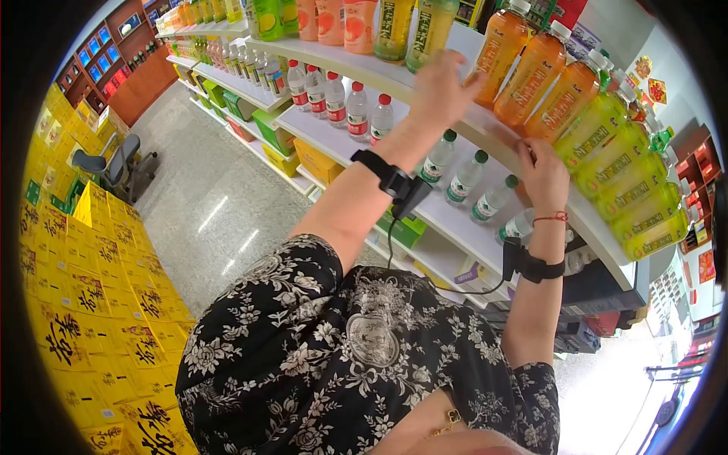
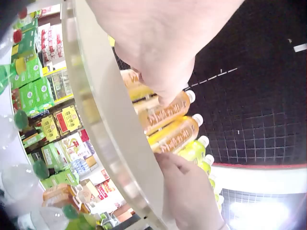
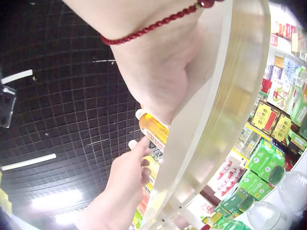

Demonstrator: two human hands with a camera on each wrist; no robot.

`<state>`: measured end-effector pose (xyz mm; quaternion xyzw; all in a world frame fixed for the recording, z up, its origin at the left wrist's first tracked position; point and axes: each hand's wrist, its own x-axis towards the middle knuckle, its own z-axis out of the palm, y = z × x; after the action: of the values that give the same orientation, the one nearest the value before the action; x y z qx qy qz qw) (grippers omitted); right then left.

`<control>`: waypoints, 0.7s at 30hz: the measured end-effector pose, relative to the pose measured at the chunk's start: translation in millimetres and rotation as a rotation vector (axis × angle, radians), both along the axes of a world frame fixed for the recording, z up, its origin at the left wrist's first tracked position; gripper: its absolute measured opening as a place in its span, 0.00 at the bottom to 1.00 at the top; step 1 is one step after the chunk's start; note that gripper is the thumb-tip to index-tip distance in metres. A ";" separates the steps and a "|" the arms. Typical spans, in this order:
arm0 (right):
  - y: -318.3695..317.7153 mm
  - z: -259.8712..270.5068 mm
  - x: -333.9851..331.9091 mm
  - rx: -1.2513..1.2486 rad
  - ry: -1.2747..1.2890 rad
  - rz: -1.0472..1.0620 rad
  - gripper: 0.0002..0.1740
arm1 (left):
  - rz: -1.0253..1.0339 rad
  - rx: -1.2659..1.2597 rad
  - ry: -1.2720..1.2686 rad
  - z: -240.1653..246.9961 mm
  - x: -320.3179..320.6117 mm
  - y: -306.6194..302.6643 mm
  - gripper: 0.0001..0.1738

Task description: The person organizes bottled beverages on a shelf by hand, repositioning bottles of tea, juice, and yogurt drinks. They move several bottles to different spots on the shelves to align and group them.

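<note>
My left hand [image 1: 444, 91] is raised at the upper shelf, its fingers loosely extended toward the nearest orange drink bottle [image 1: 502, 49]. In the right wrist view, the left hand's index finger [image 3: 142, 145] points up, right at that bottle's label. Bent fingers of my right hand [image 1: 544, 178] lie at the front edge of the upper shelf [image 1: 493, 133], close to the feet of the orange bottles. Seen from the left wrist, the right hand [image 2: 187, 184] has its fingertips on the shelf surface beside an orange bottle [image 2: 175, 134]. No item shows in either hand.
Yellow-green bottles [image 1: 618, 171] continue the row to the right; pink-labelled bottles [image 1: 359, 26] and green-yellow bottles [image 1: 394, 30] stand left. Below, water bottles with green caps [image 1: 464, 178] and red caps [image 1: 356, 110] line a lower shelf. Yellow cartons [image 1: 106, 303] are stacked across the aisle.
</note>
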<state>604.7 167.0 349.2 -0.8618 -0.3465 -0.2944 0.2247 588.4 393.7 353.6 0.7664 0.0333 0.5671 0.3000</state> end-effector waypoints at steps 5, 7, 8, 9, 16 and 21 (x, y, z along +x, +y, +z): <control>5.7 2.1 -2.7 0.017 0.037 -0.009 0.10 | 0.139 -0.047 0.058 0.4 -4.7 71.6 0.34; 4.1 3.1 -3.5 0.011 0.063 -0.018 0.09 | 0.160 -0.061 0.444 4.4 -2.1 75.6 0.38; 5.2 3.9 -4.1 0.009 0.062 -0.021 0.09 | 0.156 -0.063 0.443 6.1 -1.0 77.3 0.38; 5.9 4.6 -4.8 -0.005 0.072 -0.038 0.10 | 0.154 -0.070 0.481 7.9 -0.2 78.0 0.37; 7.0 7.9 -10.7 0.018 0.115 -0.049 0.11 | -0.004 -0.124 0.512 11.4 9.3 70.2 0.34; 4.0 10.9 -10.8 -0.009 0.112 -0.068 0.11 | -0.014 -0.088 0.491 12.9 16.1 56.5 0.32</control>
<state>593.8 171.0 360.1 -0.8893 -0.3052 -0.2516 0.2295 604.5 450.2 366.5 0.8676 0.1243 0.3598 0.3199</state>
